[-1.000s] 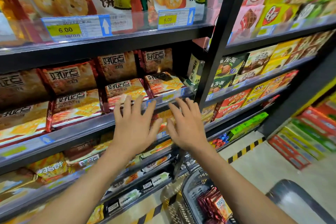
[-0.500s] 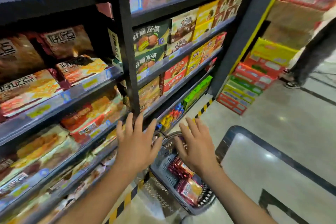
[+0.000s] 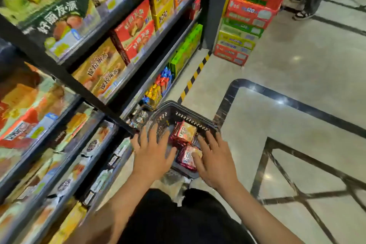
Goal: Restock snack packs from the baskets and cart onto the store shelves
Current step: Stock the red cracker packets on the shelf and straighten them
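A black plastic basket (image 3: pixel 190 120) stands on the floor beside the shelf unit. Several red and orange snack packs (image 3: pixel 184 131) lie inside it. My left hand (image 3: pixel 153 153) hovers over the basket's left side, fingers spread and straight, holding nothing. My right hand (image 3: pixel 214 157) reaches over the basket's right side, fingers spread, its fingertips near a pink-red pack (image 3: pixel 187 157). I cannot tell whether it touches the pack. The store shelves (image 3: pixel 111 79) run along the left, stocked with boxes and packs.
Stacked red, green and yellow cartons (image 3: pixel 242 31) stand at the shelf's far end. Another person's legs and sandals (image 3: pixel 306 4) are at the top right. A yellow-black striped tape (image 3: pixel 195 76) marks the floor beside the shelf. Polished tile floor spreads right.
My view has swung down and right from the middle shelves to the floor basket. Both hands dropped from the shelf front to just above the packs in the basket.
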{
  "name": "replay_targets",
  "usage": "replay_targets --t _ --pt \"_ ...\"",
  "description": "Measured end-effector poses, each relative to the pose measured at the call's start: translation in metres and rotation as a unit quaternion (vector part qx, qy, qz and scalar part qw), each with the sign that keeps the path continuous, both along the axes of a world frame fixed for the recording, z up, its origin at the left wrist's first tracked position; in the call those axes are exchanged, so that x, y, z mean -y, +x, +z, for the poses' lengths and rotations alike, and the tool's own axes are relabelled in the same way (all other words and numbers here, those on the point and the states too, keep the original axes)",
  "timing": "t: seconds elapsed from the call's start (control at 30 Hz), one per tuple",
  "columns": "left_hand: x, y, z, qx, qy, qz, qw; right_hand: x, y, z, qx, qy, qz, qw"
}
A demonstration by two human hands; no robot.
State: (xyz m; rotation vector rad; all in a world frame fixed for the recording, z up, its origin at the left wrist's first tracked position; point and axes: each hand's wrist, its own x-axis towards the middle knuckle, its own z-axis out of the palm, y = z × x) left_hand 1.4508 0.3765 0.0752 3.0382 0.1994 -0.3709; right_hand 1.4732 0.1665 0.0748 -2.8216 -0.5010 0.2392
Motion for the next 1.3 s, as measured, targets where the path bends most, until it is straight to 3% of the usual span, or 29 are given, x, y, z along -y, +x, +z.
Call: replay_targets --t 0.4,0.87,1.1,1.2,1.3 --pt "-0.001 0.074 -0.116 -0.152 -0.008 -0.072 0.986 0.008 0.021 -0.112 -0.171 -0.031 -0.081 0.981" --pt "-0.013 0.175 -0.382 -0.319 -0.017 -0.152 0.935 -0.016 0.068 -0.379 -0.32 -0.087 -0.07 0.941" --pt "-0.004 0.192 -0.492 -0.353 -0.101 -0.037 0.929 -0.017 0.081 -0.486 -0.399 -0.119 -0.098 0.904" --pt "0.006 0.192 -0.522 -0.318 -0.205 0.089 0.921 -0.02 0.092 -0.502 -0.406 -0.12 -0.111 0.899" --pt "0.013 0.194 -0.538 -0.228 -0.304 0.246 0.892 -0.021 0.103 -0.51 -0.412 -0.115 -0.11 0.897"
